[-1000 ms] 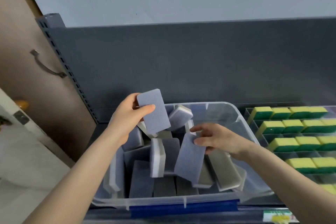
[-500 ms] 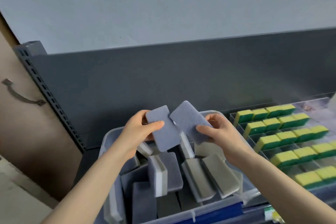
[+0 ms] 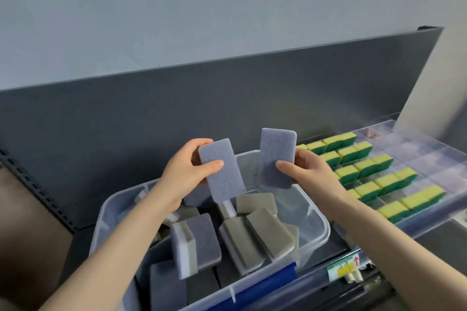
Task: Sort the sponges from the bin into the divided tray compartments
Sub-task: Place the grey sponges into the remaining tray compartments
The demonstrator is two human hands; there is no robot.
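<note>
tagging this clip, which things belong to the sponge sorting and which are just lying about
Job: left hand, right hand, left blue-grey sponge, right blue-grey sponge, clear bin, grey sponges, divided tray, yellow-green sponges.
Lying about: shelf label, grey back panel.

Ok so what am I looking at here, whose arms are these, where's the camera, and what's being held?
No machine here: these are a person's two bare arms, filmed by a camera worn on their head, looking forward and down. The left hand holds one blue-grey sponge and the right hand a second sponge, both above a clear plastic bin. More grey and blue-grey sponges lie jumbled inside it. To the right sits a clear divided tray with yellow-and-green sponges lined up in its compartments.
</note>
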